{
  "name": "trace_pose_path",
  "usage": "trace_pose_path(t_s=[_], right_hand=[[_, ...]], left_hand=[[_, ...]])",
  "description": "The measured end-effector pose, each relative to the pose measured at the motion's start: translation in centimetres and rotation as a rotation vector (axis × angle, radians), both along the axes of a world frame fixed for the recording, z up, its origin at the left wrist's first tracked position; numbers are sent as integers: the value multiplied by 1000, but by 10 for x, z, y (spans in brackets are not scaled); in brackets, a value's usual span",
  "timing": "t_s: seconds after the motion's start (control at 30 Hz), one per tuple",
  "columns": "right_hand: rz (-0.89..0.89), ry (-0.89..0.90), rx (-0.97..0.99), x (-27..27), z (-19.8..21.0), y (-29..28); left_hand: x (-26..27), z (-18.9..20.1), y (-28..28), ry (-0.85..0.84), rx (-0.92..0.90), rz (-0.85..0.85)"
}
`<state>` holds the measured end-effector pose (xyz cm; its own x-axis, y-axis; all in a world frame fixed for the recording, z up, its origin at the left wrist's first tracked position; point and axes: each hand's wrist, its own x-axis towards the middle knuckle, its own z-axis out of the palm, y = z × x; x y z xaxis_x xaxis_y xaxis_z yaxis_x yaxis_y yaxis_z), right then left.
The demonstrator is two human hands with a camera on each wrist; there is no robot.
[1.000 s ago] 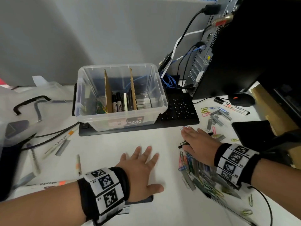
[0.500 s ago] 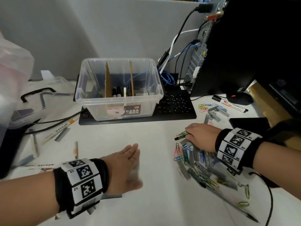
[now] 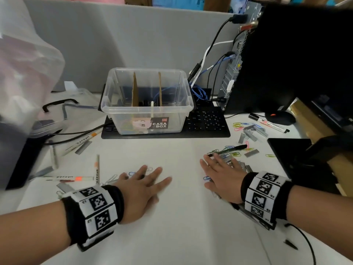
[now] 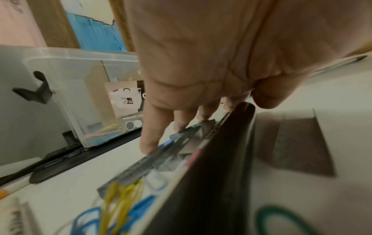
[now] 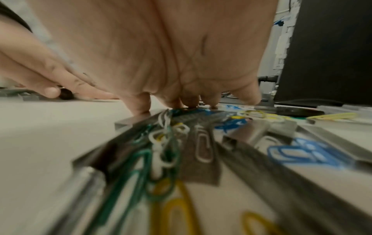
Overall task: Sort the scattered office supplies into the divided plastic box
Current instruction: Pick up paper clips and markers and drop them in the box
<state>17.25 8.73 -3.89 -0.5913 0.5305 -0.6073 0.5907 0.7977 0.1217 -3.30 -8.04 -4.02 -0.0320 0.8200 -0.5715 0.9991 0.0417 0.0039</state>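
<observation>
Your left hand [image 3: 142, 188] lies flat on the white table [image 3: 181, 226], fingers straight and spread, fingertips over a few paper clips [image 3: 131, 174] and a dark pen at the near left. Your right hand [image 3: 222, 175] is also flat with fingers straight, pressing on the heap of staple strips [image 5: 201, 159] and coloured clips [image 5: 292, 154] at the near right. Between your hands the table is bare, an open lane running up to the plastic box [image 3: 147, 101].

The box stands on a black keyboard [image 3: 206, 121] at the far middle, its two cardboard dividers [image 3: 134, 88] running near to far; clips lie in the left compartment, pens stand in the middle one.

A black-capped pen [image 3: 232, 148] just beyond your right fingers lies left to right. A marker [image 3: 97, 169] near your left hand points far to near. More staples and clips sit far right beside a mouse [image 3: 280, 118] and computer tower [image 3: 286, 60]. A grey partition [image 3: 114, 41] closes the far edge.
</observation>
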Motion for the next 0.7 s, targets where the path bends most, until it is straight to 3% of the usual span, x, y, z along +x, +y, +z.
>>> trace_pose_path(t_s=[0.23,0.33,0.5,0.7], right_hand=[[-125,57,20,15,7,9],[-94,91,22,7,15,-2],[33,47,-59,-5,14,-38],[-25,-7,-17,1,2,-29]], left_hand=[[-17,-4,-8,24,26,111],[-15,5,-8,-8,34,190],[-11,2,-12,34,37,120],[-21,-5,-22,48,51,143]])
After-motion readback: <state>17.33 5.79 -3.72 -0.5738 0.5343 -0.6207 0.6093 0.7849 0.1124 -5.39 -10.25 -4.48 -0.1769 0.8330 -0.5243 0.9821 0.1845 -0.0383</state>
